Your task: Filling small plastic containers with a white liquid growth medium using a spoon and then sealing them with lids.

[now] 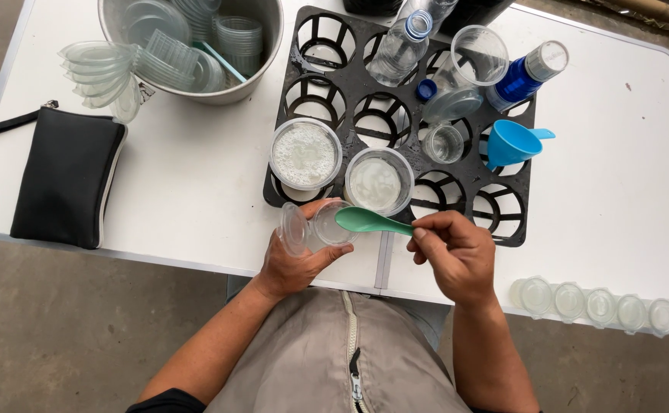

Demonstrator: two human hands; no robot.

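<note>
Your left hand (292, 264) grips a small clear cup (327, 227) with its hinged lid open, held over the near edge of the white table (196, 183). Your right hand (457, 256) pinches the handle of a green spoon (369, 221), whose bowl sits at the cup's mouth. Just beyond, two clear tubs of white filling (305, 154) rest on a black cup tray (395, 115), alongside a blue funnel (510, 143), plastic bottles (399, 50) and a larger clear cup (478, 55). A metal bowl (262, 46) of spare cups stands at far left, a black pouch (66, 180) lies beside it, and a row of filled cups (594, 304) lines the near right edge.
</note>
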